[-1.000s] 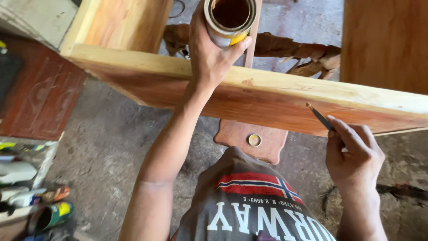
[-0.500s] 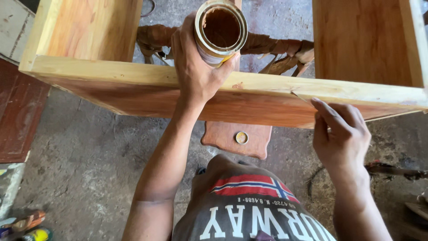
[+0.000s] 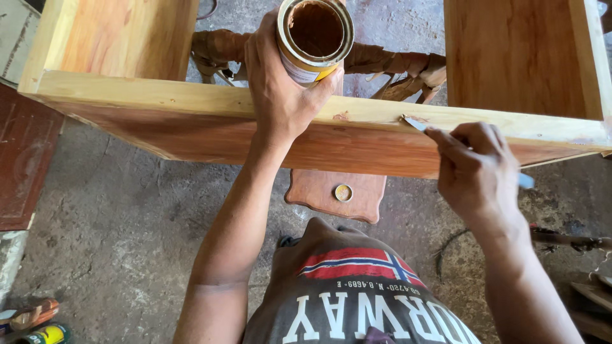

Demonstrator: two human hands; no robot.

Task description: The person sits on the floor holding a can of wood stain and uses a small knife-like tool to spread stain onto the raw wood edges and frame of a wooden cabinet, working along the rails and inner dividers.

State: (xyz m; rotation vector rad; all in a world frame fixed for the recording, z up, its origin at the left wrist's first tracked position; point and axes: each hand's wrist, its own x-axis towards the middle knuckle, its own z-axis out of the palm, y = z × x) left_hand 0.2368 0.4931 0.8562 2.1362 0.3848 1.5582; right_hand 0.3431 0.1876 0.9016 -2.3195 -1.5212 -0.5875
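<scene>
L hand [image 3: 280, 95] wrapped tight round an open tin [image 3: 314, 38] of brown filler, tin resting on the wooden frame's rail [image 3: 159, 102]. R hand [image 3: 475, 169], further right along that rail, pinches a thin blade [image 3: 414, 123], prob. a putty knife, tip touching the rail's top edge. Below the rail, a small lid [image 3: 343, 192] on a board [image 3: 319, 191].

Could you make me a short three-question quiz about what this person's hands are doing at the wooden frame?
1. True or false: the left hand grips an open tin can above the wooden rail.
2. Which hand holds the thin blade against the rail's top edge?
A. left
B. right
C. neither
3. Fill in: on the concrete floor below the rail lies a small reddish board with a round ____ on it.

Key: 1 true; 2 B, the right hand; 3 lid.
</scene>
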